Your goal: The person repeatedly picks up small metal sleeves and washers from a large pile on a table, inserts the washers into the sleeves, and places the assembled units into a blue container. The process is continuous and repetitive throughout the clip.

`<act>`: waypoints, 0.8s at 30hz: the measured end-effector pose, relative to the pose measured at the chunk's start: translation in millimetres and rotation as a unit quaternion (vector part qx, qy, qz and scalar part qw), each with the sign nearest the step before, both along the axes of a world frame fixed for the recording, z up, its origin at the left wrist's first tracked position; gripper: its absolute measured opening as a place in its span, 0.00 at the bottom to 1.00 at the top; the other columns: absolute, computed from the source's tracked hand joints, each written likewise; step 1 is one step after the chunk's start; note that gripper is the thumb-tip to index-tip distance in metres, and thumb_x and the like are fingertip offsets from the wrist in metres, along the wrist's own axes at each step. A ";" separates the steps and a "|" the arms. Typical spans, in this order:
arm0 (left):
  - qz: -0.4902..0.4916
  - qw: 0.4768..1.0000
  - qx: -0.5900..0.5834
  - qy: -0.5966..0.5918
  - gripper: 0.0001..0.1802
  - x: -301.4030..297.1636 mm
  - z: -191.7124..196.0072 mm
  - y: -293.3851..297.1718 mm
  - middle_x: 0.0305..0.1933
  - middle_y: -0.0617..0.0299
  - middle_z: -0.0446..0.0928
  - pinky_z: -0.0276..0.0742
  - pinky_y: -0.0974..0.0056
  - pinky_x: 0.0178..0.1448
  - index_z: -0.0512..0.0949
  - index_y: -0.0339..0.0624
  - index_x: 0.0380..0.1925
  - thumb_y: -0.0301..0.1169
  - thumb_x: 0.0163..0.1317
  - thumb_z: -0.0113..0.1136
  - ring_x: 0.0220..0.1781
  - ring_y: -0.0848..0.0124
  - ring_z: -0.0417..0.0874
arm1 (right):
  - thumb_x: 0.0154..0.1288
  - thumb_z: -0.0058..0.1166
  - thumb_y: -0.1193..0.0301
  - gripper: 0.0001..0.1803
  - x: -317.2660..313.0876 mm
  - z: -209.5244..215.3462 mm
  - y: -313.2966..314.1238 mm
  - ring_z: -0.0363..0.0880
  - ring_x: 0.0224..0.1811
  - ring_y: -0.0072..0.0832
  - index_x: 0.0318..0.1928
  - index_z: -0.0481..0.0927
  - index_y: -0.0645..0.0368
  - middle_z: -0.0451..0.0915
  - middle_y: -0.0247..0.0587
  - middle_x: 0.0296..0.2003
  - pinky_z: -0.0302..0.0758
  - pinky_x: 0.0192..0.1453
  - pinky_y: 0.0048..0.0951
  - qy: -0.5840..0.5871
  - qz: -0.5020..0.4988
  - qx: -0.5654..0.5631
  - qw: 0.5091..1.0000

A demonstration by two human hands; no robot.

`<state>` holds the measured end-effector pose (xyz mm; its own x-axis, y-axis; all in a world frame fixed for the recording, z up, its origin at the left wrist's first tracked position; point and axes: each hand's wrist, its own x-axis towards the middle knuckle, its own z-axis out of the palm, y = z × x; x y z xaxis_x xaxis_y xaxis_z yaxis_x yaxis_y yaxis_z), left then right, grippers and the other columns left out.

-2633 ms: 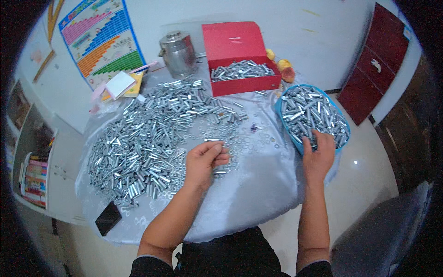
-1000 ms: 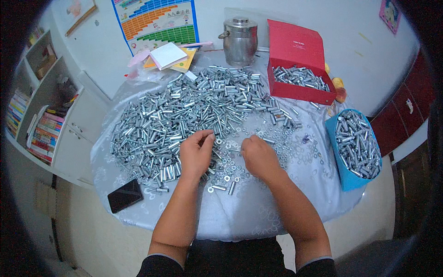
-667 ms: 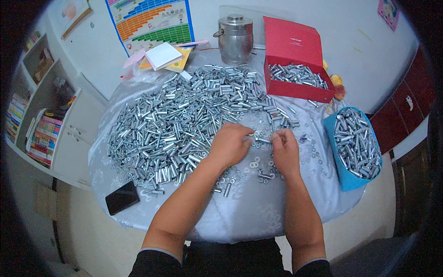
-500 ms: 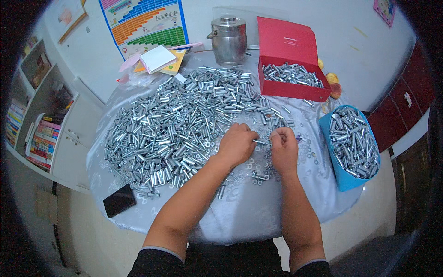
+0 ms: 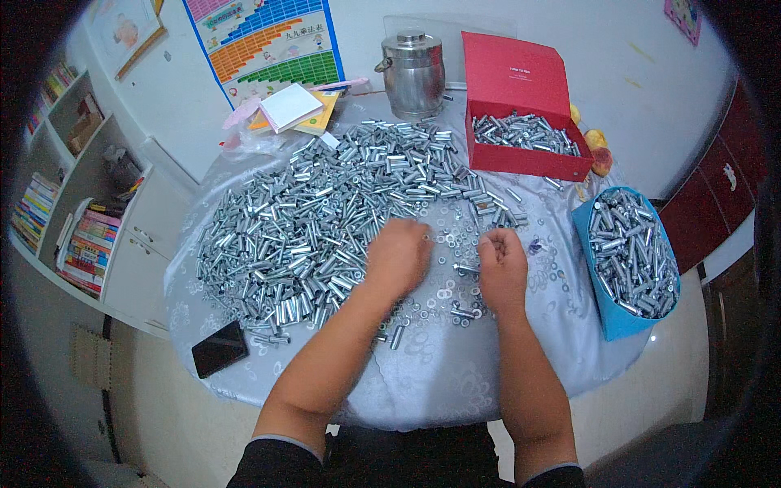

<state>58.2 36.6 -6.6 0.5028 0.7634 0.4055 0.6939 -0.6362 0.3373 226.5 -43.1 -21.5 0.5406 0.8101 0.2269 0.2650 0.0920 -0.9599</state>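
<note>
A wide heap of silvery metal bolts with sleeves covers much of the table. My left hand is at the heap's right edge, its fingers smeared by motion, so whatever they hold cannot be made out. Right of it, my right hand is closed, fingers curled and thumb toward the left. One sleeved bolt juts out leftward from this hand's fingers. Loose washers and nuts lie scattered between and around both hands. A few more bolts rest just below the right hand.
A red lidded box of bolts stands at the back right, and a blue bin full of bolts at the right edge. Behind the heap are a steel pot and notebooks. A black phone lies front left.
My left hand has moved left and slightly down, away from the bolt between the hands. My right hand has stayed nearly in place with the bolt. The view has shifted slightly.
</note>
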 end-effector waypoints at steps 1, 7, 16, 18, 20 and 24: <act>0.055 0.998 0.018 -0.002 0.12 -10.2 1.9 8.8 0.38 0.50 0.80 0.75 0.51 0.49 0.83 0.41 0.39 0.32 0.55 0.62 0.45 0.51 0.78 | 0.66 0.53 0.73 0.07 -2.3 1.2 0.7 0.78 0.31 0.23 0.39 0.75 0.65 0.79 0.39 0.30 0.74 0.37 0.26 -0.003 0.001 -0.006 1.000; 0.079 0.996 0.035 0.026 0.10 -30.4 4.3 34.4 0.37 0.51 0.79 0.75 0.51 0.48 0.84 0.44 0.37 0.31 0.54 0.61 0.43 0.52 0.78 | 0.65 0.53 0.72 0.07 -7.4 -3.7 4.7 0.77 0.28 0.22 0.39 0.75 0.64 0.79 0.38 0.28 0.74 0.34 0.26 -0.007 0.004 -0.003 1.000; 0.025 0.991 0.114 0.064 0.09 7.2 7.8 64.9 0.32 0.52 0.78 0.75 0.52 0.46 0.83 0.42 0.31 0.28 0.54 0.55 0.40 0.53 0.78 | 0.65 0.53 0.73 0.06 -7.1 -3.2 3.9 0.76 0.28 0.22 0.37 0.75 0.64 0.79 0.38 0.27 0.74 0.34 0.27 0.017 0.002 0.003 1.000; 0.015 0.993 0.104 0.060 0.10 17.0 10.2 70.3 0.34 0.52 0.78 0.76 0.52 0.47 0.83 0.43 0.34 0.28 0.55 0.54 0.42 0.53 0.78 | 0.65 0.53 0.73 0.06 -6.1 -2.8 3.5 0.77 0.28 0.22 0.38 0.75 0.64 0.79 0.39 0.27 0.74 0.34 0.28 0.011 0.003 0.000 1.000; 0.006 0.994 0.096 0.058 0.11 26.8 10.6 74.7 0.37 0.52 0.78 0.76 0.50 0.48 0.83 0.45 0.37 0.28 0.55 0.55 0.45 0.53 0.78 | 0.65 0.53 0.73 0.07 -6.6 -1.4 2.7 0.77 0.28 0.23 0.38 0.75 0.64 0.79 0.39 0.28 0.75 0.34 0.28 0.004 0.001 0.000 1.000; 0.023 0.991 0.088 0.094 0.11 32.7 -2.9 88.1 0.38 0.52 0.77 0.76 0.50 0.48 0.83 0.45 0.37 0.28 0.54 0.56 0.45 0.53 0.78 | 0.65 0.53 0.73 0.06 -8.5 4.1 1.3 0.77 0.28 0.23 0.38 0.75 0.64 0.79 0.39 0.27 0.75 0.34 0.28 0.007 0.005 0.005 1.000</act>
